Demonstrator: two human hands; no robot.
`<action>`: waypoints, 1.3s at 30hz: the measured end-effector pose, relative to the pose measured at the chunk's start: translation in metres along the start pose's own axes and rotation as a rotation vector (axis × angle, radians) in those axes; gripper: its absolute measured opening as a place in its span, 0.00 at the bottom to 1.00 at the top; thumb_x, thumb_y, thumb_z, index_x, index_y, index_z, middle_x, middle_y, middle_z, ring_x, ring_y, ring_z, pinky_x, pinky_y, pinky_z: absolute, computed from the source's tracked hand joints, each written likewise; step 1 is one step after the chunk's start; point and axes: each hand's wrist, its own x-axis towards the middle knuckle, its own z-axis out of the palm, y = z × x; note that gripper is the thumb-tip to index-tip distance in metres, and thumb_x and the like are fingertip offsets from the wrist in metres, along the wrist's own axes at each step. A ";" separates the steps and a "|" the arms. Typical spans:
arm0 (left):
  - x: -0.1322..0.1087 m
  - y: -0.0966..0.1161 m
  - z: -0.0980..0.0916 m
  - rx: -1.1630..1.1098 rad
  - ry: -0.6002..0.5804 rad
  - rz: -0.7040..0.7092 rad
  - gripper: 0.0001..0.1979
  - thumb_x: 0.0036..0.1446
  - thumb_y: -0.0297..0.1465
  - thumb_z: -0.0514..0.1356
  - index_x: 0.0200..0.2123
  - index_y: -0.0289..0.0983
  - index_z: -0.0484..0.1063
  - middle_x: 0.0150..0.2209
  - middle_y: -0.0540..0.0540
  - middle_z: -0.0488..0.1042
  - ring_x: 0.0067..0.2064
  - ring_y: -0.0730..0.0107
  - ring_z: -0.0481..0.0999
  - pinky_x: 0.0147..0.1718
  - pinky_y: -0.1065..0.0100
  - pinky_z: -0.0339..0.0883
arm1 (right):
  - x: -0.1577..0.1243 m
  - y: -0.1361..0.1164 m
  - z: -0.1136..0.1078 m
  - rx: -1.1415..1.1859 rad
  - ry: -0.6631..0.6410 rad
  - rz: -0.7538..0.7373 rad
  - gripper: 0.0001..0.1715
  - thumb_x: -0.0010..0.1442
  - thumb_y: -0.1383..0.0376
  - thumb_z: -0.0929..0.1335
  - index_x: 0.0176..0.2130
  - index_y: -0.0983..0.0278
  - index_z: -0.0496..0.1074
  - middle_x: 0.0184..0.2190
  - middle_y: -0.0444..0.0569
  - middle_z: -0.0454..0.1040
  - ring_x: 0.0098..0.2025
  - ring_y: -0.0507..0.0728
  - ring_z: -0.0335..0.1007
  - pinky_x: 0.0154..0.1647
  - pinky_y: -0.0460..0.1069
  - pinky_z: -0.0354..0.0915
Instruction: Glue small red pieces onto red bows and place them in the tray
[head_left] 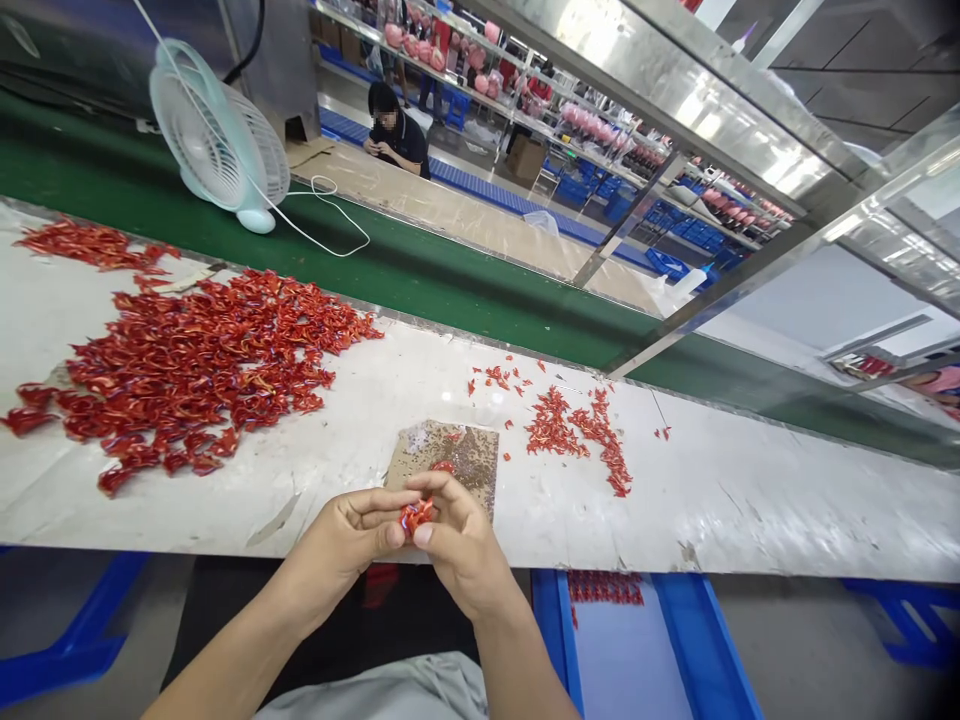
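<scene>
Both hands meet at the near edge of a white worktable [712,500]. My left hand [352,535] and my right hand [457,545] pinch one small red piece [415,516] between their fingertips. Just beyond them lies a brown cardboard square [450,455] carrying one red piece. A large heap of red pieces [195,370] covers the table to the left. A smaller scatter of tiny red bits [577,430] lies to the right.
A pale blue desk fan [217,135] stands on the green conveyor belt [450,280], its white cord trailing. A blue tray [637,650] with red pieces sits below the table edge. A person in black sits at the far bench. Steel shelf rails slant overhead.
</scene>
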 end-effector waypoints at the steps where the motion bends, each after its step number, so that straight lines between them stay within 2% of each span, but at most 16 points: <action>1: -0.001 0.000 0.000 0.006 0.002 -0.001 0.21 0.38 0.35 0.77 0.38 0.36 0.81 0.37 0.42 0.82 0.40 0.64 0.81 0.41 0.71 0.75 | 0.000 0.003 0.000 0.015 -0.003 0.005 0.26 0.49 0.60 0.76 0.48 0.58 0.74 0.41 0.47 0.74 0.41 0.57 0.71 0.45 0.51 0.70; 5: -0.005 -0.002 0.001 0.016 -0.011 -0.024 0.22 0.36 0.37 0.78 0.37 0.36 0.80 0.37 0.42 0.82 0.38 0.64 0.81 0.40 0.69 0.75 | -0.003 0.013 0.003 0.041 0.022 -0.080 0.27 0.47 0.56 0.77 0.47 0.58 0.74 0.38 0.47 0.73 0.37 0.56 0.69 0.40 0.50 0.69; 9: -0.010 -0.006 0.001 0.024 -0.011 -0.036 0.21 0.39 0.37 0.77 0.37 0.36 0.79 0.37 0.43 0.81 0.36 0.67 0.79 0.37 0.71 0.73 | -0.007 0.020 0.009 0.055 0.026 -0.166 0.25 0.51 0.54 0.76 0.47 0.57 0.73 0.37 0.47 0.71 0.36 0.55 0.68 0.41 0.50 0.69; 13: -0.015 -0.011 0.003 -0.019 -0.028 -0.057 0.21 0.40 0.37 0.76 0.37 0.36 0.78 0.35 0.44 0.80 0.34 0.71 0.77 0.34 0.75 0.71 | -0.009 0.025 0.013 0.088 0.037 -0.215 0.25 0.50 0.52 0.76 0.46 0.57 0.73 0.38 0.47 0.70 0.37 0.55 0.68 0.42 0.50 0.68; 20: -0.018 -0.010 0.009 -0.152 -0.051 -0.071 0.19 0.44 0.38 0.75 0.39 0.37 0.80 0.37 0.45 0.79 0.39 0.71 0.77 0.42 0.71 0.74 | -0.009 0.030 0.010 0.051 0.062 -0.142 0.26 0.51 0.51 0.76 0.47 0.56 0.72 0.37 0.47 0.72 0.36 0.56 0.69 0.42 0.51 0.68; 24: -0.018 -0.005 0.014 -0.182 -0.082 -0.079 0.21 0.45 0.42 0.73 0.39 0.36 0.80 0.38 0.44 0.78 0.41 0.67 0.78 0.43 0.68 0.75 | -0.010 0.017 0.010 -0.015 0.032 -0.182 0.25 0.55 0.53 0.75 0.51 0.56 0.73 0.40 0.48 0.74 0.42 0.58 0.71 0.46 0.52 0.68; 28: -0.019 -0.004 0.016 -0.172 -0.125 -0.085 0.21 0.49 0.42 0.71 0.42 0.34 0.79 0.39 0.41 0.78 0.41 0.65 0.78 0.43 0.67 0.75 | -0.009 0.003 0.009 -0.199 0.013 -0.349 0.20 0.58 0.56 0.74 0.50 0.56 0.76 0.47 0.50 0.74 0.51 0.60 0.69 0.54 0.54 0.66; 31: -0.020 -0.003 0.014 -0.147 -0.134 -0.059 0.17 0.52 0.40 0.70 0.41 0.35 0.79 0.40 0.42 0.78 0.44 0.65 0.77 0.45 0.67 0.75 | -0.010 -0.001 0.006 -0.302 0.023 -0.445 0.13 0.59 0.61 0.74 0.46 0.55 0.79 0.47 0.50 0.73 0.52 0.60 0.69 0.56 0.55 0.65; 33: -0.021 -0.003 0.012 -0.126 -0.125 -0.050 0.14 0.53 0.38 0.69 0.40 0.35 0.79 0.38 0.43 0.78 0.43 0.67 0.77 0.45 0.68 0.74 | -0.011 -0.001 0.004 -0.335 0.028 -0.454 0.12 0.59 0.63 0.75 0.44 0.54 0.79 0.48 0.50 0.73 0.52 0.60 0.69 0.56 0.56 0.65; 39: -0.023 -0.004 0.010 -0.059 -0.105 -0.077 0.14 0.51 0.37 0.71 0.39 0.35 0.79 0.35 0.45 0.78 0.38 0.71 0.76 0.43 0.71 0.73 | -0.018 0.002 0.001 -0.360 0.026 -0.459 0.10 0.59 0.65 0.74 0.43 0.54 0.79 0.47 0.49 0.72 0.50 0.59 0.71 0.53 0.55 0.67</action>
